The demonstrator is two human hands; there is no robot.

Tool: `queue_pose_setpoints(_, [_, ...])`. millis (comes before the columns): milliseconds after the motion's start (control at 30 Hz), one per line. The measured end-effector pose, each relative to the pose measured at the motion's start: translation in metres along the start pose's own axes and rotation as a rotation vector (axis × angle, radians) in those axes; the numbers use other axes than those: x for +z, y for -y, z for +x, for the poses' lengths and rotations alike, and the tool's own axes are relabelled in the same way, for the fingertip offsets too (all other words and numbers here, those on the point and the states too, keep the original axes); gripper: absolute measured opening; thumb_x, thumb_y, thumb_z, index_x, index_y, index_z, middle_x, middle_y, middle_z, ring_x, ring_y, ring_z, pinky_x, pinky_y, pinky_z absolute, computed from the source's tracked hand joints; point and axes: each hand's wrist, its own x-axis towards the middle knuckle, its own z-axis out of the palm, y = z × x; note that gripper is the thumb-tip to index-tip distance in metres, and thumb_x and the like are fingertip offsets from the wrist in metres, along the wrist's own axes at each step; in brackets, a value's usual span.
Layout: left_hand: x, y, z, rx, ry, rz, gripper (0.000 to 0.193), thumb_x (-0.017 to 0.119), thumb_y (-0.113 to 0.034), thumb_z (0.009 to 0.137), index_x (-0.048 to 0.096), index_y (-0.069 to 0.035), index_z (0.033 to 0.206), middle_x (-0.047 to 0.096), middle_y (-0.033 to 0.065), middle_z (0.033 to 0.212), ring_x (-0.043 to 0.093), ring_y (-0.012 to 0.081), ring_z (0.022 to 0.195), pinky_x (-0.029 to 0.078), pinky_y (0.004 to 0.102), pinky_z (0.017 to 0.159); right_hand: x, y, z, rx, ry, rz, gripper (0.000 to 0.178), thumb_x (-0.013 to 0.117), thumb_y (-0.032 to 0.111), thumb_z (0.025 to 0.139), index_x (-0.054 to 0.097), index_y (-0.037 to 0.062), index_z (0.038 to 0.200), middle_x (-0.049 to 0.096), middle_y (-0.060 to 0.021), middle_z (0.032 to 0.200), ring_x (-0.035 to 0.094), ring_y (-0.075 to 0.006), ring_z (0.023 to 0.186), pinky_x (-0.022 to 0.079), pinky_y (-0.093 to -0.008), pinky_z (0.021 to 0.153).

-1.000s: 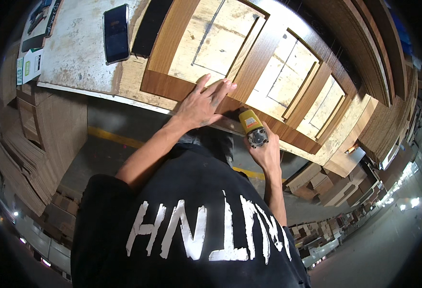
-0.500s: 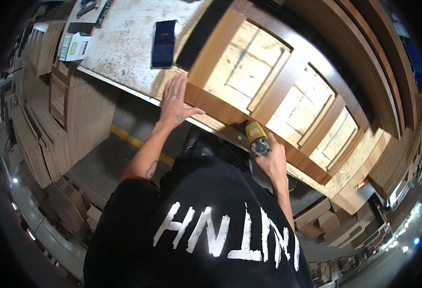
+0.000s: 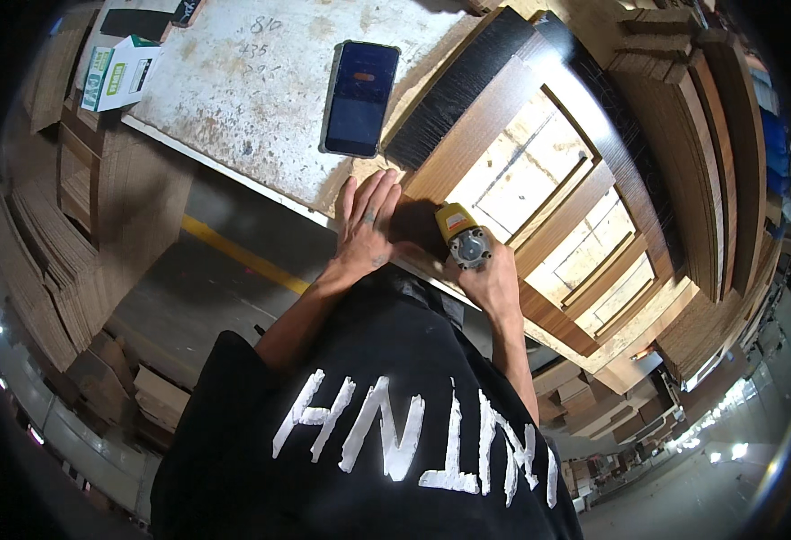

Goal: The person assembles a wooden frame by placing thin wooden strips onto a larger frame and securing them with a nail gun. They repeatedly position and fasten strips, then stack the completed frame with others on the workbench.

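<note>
A brown wooden frame (image 3: 475,133) with crossbars and open panels lies flat on the workbench (image 3: 233,85). My right hand (image 3: 496,281) is wrapped round a yellow and grey nail gun (image 3: 470,248), held over the frame's near rail close to its left end. Its tip is hidden from above. My left hand (image 3: 367,232) rests with fingers stretched out at the bench's near edge, beside the frame's near left corner and left of the tool. Nothing shows in that hand.
A dark phone (image 3: 359,97) lies beyond my left hand. A black strip (image 3: 458,88) runs along the frame's left side. Long boards (image 3: 683,171) are stacked at the right. A small white and green box (image 3: 125,76) stands at the far left, above stacked cardboard (image 3: 49,270).
My right hand has carried the nail gun left along the near rail, from the middle toward the left end, closer to my left hand. The whole view has also shifted.
</note>
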Motion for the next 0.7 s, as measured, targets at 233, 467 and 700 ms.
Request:
queue_pose_setpoints(233, [-0.006,0.001,0.003,-0.052,0.1,-0.012,0.095,0.068,-0.064,0.081,0.041,-0.001,0.147,0.037,0.0142,0.159,0.029,0.0288,0.151,0.009,0.0583,0.123,-0.004,0.01,0.01,0.055,0.093,-0.142,0.051,0.083,0.017,0.076,0.065,-0.0082,0.116,0.075,-0.0245,0.098,0.075,-0.0331,0.094,0.058,-0.0396,0.082])
queue_pose_setpoints(467, [-0.005,0.002,0.002,-0.055,0.118,-0.002,0.096,0.072,-0.058,0.08,0.036,-0.004,0.15,0.034,0.0115,0.162,0.027,0.0285,0.152,0.007,0.059,0.123,-0.006,0.01,0.008,-0.031,0.053,-0.081,0.043,0.069,0.008,0.074,0.062,-0.0061,0.114,0.069,-0.0301,0.082,0.069,-0.0452,0.081,0.054,-0.047,0.077])
queue_pose_setpoints(700, [-0.006,0.001,0.003,-0.049,0.132,0.033,0.099,0.071,-0.062,0.078,0.038,-0.002,0.149,0.034,0.0111,0.162,0.027,0.0268,0.153,0.008,0.0584,0.124,-0.008,0.003,0.008,0.053,0.117,-0.162,0.064,0.085,0.022,0.077,0.061,-0.0106,0.126,0.074,-0.027,0.102,0.074,-0.036,0.097,0.057,-0.0393,0.086])
